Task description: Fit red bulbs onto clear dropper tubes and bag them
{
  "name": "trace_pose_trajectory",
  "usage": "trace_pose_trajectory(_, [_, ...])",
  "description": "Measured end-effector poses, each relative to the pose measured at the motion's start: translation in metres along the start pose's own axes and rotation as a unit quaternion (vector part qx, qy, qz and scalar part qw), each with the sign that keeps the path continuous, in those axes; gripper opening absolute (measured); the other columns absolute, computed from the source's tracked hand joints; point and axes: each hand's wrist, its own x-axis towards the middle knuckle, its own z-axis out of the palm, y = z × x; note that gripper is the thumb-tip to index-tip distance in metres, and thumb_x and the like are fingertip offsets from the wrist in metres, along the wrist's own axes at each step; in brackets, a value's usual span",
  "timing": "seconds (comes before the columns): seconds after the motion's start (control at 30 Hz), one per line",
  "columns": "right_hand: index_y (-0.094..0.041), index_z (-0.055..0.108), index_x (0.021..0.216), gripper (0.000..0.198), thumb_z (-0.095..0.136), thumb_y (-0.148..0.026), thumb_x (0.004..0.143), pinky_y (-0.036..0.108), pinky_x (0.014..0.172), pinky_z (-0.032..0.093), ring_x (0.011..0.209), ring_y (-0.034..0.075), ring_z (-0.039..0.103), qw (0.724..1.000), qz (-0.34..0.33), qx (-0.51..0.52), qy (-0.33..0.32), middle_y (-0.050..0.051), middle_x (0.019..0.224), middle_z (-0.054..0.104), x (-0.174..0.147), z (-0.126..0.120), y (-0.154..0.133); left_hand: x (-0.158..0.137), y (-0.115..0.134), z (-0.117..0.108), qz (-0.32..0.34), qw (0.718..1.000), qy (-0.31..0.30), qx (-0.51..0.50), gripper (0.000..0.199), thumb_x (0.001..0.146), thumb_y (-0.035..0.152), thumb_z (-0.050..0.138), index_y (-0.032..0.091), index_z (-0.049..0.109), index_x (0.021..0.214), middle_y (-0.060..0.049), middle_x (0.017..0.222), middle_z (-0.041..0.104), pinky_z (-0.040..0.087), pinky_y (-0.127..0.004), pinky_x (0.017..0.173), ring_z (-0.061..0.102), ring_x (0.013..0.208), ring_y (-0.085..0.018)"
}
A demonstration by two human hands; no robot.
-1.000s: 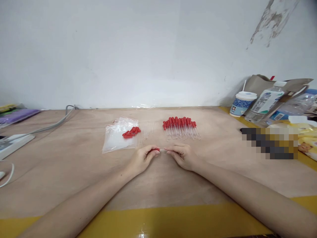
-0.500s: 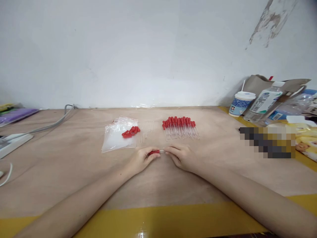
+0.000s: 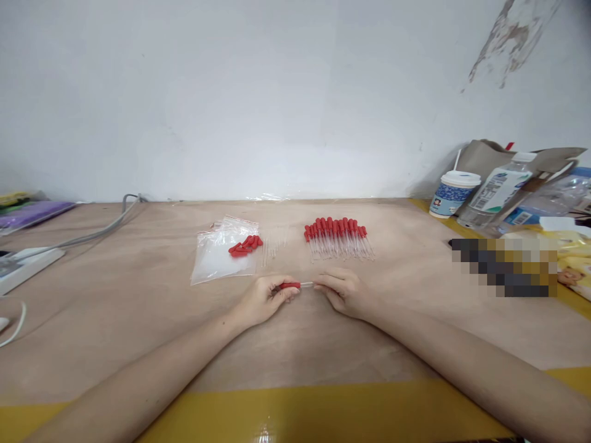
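My left hand (image 3: 270,298) is closed around a red rubber dropper bulb (image 3: 290,285), whose open end points right. A thin clear dropper tube (image 3: 306,284) runs from the bulb's end to my right hand (image 3: 341,292), where thumb and fingers pinch its other end. Just beyond, several loose red bulbs (image 3: 244,248) lie partly on clear zip bags (image 3: 221,258). Beside them rest several bare clear tubes (image 3: 276,241), hard to make out. Farther right is a row of droppers (image 3: 337,234) with red bulbs on top and tubes toward me.
At the right stand a paper cup (image 3: 455,194) with a straw and a plastic bottle (image 3: 498,191), near a yellow package (image 3: 572,264) and a blurred-out dark object (image 3: 503,271). A grey cable (image 3: 101,227) and a white power strip (image 3: 28,267) lie at the left.
My right hand has shifted slightly right, away from my left, and more of the clear tube shows between them. The camera view has moved a little.
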Motion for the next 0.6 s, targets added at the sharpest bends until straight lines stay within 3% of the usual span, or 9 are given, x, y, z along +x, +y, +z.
trace_pose_trajectory(0.33, [-0.018,0.06,0.088,0.024,0.036,-0.019,0.089,0.024,0.053,0.034,0.059,0.013,0.048,0.996,-0.009,-0.074,-0.038,0.004,0.068,0.056,0.003,0.0,-0.012,0.0,0.009,-0.002,0.004,0.998,-0.044,0.036,0.022,0.086,0.032,0.046,0.017,0.062,0.09,0.0,0.066,0.058,0.046,-0.022,0.056,0.053,0.059,-0.011])
trace_pose_trajectory(0.47, [-0.018,0.059,0.085,0.024,0.036,-0.021,0.089,0.023,0.049,0.03,0.056,0.011,0.046,0.995,-0.004,-0.082,-0.051,0.003,0.066,0.054,0.005,0.002,-0.013,0.0,0.008,-0.001,0.028,0.996,-0.036,0.077,0.022,0.086,0.031,0.046,0.017,0.063,0.091,-0.001,0.069,0.061,0.046,-0.022,0.057,0.055,0.061,-0.012])
trace_pose_trajectory(0.6, [-0.018,0.06,0.089,0.024,0.037,-0.023,0.09,0.024,0.055,0.033,0.061,0.012,0.049,0.994,0.022,-0.093,-0.056,0.004,0.072,0.057,0.008,0.0,-0.015,0.004,0.005,-0.003,0.043,0.994,-0.008,0.104,0.022,0.086,0.032,0.047,0.019,0.063,0.092,-0.003,0.077,0.064,0.048,-0.025,0.064,0.059,0.071,-0.015])
